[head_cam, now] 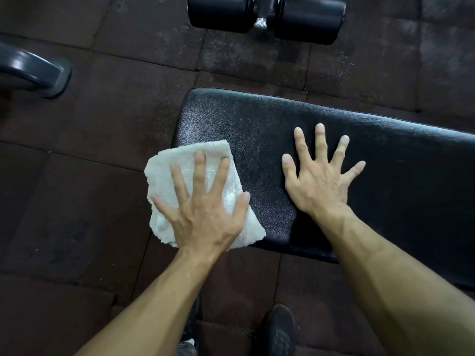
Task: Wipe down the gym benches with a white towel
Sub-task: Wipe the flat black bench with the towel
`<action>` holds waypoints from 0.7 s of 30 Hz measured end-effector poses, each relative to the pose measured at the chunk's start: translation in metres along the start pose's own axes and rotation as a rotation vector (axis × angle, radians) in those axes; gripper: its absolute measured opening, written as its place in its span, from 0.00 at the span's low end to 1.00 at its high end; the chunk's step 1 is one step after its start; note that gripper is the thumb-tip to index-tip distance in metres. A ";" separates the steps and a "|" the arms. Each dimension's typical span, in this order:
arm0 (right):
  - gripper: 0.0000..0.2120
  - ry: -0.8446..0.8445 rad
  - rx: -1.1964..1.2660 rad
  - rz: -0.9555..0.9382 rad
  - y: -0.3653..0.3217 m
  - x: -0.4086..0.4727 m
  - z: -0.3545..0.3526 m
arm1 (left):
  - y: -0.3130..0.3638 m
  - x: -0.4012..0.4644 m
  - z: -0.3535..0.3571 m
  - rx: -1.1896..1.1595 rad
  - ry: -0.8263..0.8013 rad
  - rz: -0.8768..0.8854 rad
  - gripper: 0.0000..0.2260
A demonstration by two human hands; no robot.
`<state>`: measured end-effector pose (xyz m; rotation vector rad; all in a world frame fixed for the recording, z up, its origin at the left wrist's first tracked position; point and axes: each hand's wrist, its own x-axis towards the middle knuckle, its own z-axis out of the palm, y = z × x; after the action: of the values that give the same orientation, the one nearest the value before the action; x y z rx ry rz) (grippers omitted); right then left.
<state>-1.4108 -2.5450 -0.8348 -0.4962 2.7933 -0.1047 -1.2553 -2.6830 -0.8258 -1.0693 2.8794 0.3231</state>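
A black padded gym bench (257,119) runs from the middle of the view to the right edge. A folded white towel (164,165) lies on the bench's left end and hangs partly over its edge. My left hand (203,214) presses flat on the towel with fingers spread and straight. My right hand (318,176) rests flat on the bare pad to the right of the towel, fingers spread wide, holding nothing.
Two black foam roller pads (308,19) with a metal post between them stand at the top. A curved dark metal frame foot (33,73) sits at the left. Dark rubber floor tiles (77,201) surround the bench. My dark shoes (277,330) are below it.
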 end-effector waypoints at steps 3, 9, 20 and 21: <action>0.30 0.006 0.004 -0.015 0.002 -0.001 0.001 | 0.010 -0.010 0.006 -0.019 0.029 -0.077 0.33; 0.30 0.009 -0.002 -0.075 0.009 -0.005 0.002 | 0.045 -0.038 0.023 -0.143 0.124 -0.315 0.32; 0.29 -0.039 -0.033 -0.227 0.057 -0.016 -0.013 | 0.122 -0.058 0.037 -0.058 0.035 -0.137 0.33; 0.29 -0.048 -0.030 -0.223 0.066 -0.017 -0.015 | 0.125 -0.057 0.037 -0.033 0.021 -0.096 0.33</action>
<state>-1.4216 -2.4773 -0.8239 -0.8051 2.6873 -0.0972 -1.2942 -2.5457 -0.8330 -1.2188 2.8384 0.3578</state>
